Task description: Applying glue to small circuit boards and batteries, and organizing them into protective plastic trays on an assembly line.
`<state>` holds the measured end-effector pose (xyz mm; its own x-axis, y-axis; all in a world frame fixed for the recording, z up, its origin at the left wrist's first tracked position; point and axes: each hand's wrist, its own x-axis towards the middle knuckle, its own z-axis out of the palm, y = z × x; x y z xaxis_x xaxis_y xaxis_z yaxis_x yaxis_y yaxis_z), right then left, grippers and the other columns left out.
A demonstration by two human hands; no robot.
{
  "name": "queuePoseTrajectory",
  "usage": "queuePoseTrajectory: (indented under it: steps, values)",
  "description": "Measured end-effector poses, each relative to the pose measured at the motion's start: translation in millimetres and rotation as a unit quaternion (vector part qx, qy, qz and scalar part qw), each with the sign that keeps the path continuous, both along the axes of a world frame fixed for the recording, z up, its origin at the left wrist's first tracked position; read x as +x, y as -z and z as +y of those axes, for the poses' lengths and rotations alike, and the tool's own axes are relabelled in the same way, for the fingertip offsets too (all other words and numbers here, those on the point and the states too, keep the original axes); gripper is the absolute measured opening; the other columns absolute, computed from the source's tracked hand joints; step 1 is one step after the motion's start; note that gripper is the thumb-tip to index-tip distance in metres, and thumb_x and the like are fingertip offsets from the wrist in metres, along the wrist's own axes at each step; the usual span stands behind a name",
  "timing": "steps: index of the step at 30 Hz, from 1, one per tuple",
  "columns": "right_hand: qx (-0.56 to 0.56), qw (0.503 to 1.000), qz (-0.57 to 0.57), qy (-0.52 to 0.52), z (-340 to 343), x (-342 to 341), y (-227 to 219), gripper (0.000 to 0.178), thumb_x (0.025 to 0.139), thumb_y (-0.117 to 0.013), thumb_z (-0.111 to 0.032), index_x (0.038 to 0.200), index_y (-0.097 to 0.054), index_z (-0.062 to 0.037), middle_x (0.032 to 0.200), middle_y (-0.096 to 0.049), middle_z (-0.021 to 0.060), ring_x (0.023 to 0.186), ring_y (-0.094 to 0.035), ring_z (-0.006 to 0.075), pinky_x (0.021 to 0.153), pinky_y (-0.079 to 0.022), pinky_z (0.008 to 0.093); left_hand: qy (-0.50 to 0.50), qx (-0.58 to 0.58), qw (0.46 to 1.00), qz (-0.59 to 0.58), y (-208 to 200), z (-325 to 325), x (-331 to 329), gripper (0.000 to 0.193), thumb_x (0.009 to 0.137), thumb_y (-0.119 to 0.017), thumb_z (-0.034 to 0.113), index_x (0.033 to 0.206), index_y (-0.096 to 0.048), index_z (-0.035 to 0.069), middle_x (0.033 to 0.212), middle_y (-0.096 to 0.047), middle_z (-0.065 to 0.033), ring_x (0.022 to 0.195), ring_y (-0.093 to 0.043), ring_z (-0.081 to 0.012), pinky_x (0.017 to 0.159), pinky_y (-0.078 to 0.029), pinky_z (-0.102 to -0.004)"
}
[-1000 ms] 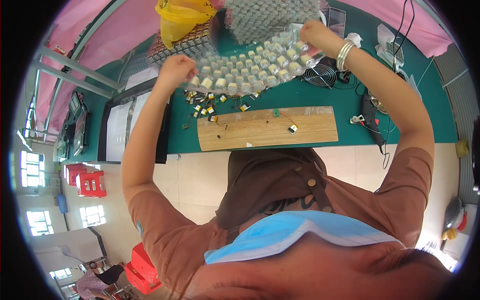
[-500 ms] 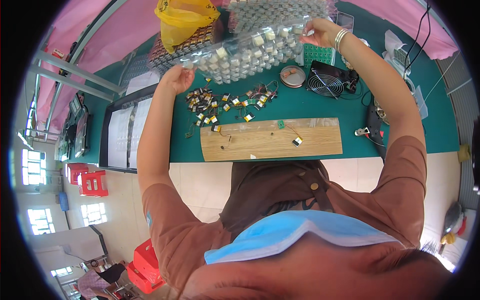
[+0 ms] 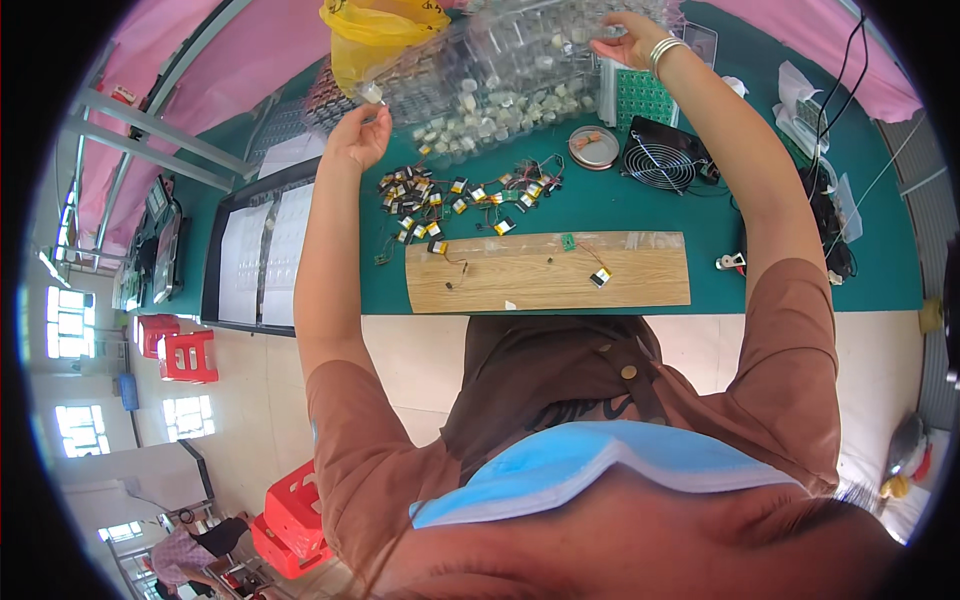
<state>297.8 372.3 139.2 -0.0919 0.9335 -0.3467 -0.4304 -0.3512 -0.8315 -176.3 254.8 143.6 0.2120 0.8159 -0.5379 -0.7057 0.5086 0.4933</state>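
Clear plastic blister tray [image 3: 500,60] hangs tilted beyond the flat wood-grain board [image 3: 520,285]. Left hand [image 3: 362,137]: fingertips pinch its left corner. Small cream blocks [image 3: 545,104] lie jumbled below its raised side, judged mostly out of their pockets; remainder unclear. Right hand [image 3: 632,42]: fingers grip its right edge.

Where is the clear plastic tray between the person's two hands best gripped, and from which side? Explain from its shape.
Probably best by the edges at its two ends: the left hand coming from the left, the right hand from the right, thumb against fingers. The clear plastic tray is wide, thin and pocketed, so supporting both ends should limit sagging.
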Motion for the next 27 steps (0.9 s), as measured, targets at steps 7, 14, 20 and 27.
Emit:
queuePoseTrajectory:
  steps: [7, 14, 20, 27]
  values:
    - [0.009, 1.0, 0.018, -0.017, -44.9, -40.1, -50.5, 0.061, 0.091, -0.062, -0.023, 0.143, -0.032, -0.0114, 0.142, -0.027, 0.0297, 0.117, -0.048, 0.0415, 0.089, -0.052, 0.0439, -0.082, 0.043, 0.996, -0.008, -8.7, -23.2, -15.5, 0.016, 0.089, -0.057, 0.004, 0.098, -0.052, -0.009, 0.091, -0.062, -0.0147, 0.083, -0.066, -0.0237, 0.075, -0.06, -0.0341]
    - [0.08, 0.997, 0.013, -0.016, -75.2, -47.0, -81.8, 0.027, 0.091, -0.058, -0.019, 0.112, -0.049, -0.0064, 0.099, -0.058, 0.0135, 0.084, -0.061, 0.0252, 0.079, -0.056, 0.0424, 0.004, 0.054, 0.997, -0.048, -7.9, -51.6, -21.7, 0.02, 0.092, -0.055, 0.014, 0.096, -0.053, -0.005, 0.085, -0.065, -0.0114, 0.078, -0.067, -0.0226, 0.073, -0.059, -0.0345]
    - [0.157, 0.986, 0.022, -0.051, -90.0, -34.2, -101.3, 0.022, 0.092, -0.055, -0.025, 0.099, -0.055, -0.0042, 0.083, -0.056, 0.0121, 0.077, -0.059, 0.0244, 0.079, -0.055, 0.0415, 0.027, 0.156, 0.987, 0.024, -34.8, -62.0, -16.6, 0.027, 0.093, -0.054, 0.023, 0.098, -0.054, -0.003, 0.086, -0.066, -0.0099, 0.081, -0.067, -0.0216, 0.071, -0.059, -0.0345]
    - [0.248, 0.955, 0.03, -0.159, -145.2, -38.4, -153.9, 0.029, 0.094, -0.051, -0.028, 0.095, -0.06, -0.0011, 0.09, -0.064, 0.0151, 0.082, -0.066, 0.0274, 0.077, -0.057, 0.0373, 0.056, 0.413, 0.907, -0.065, -79.2, -123.7, -38.1, 0.077, 0.09, -0.055, 0.05, 0.137, -0.029, -0.005, 0.135, -0.041, -0.0289, 0.128, -0.041, -0.0438, 0.084, -0.055, -0.0484]
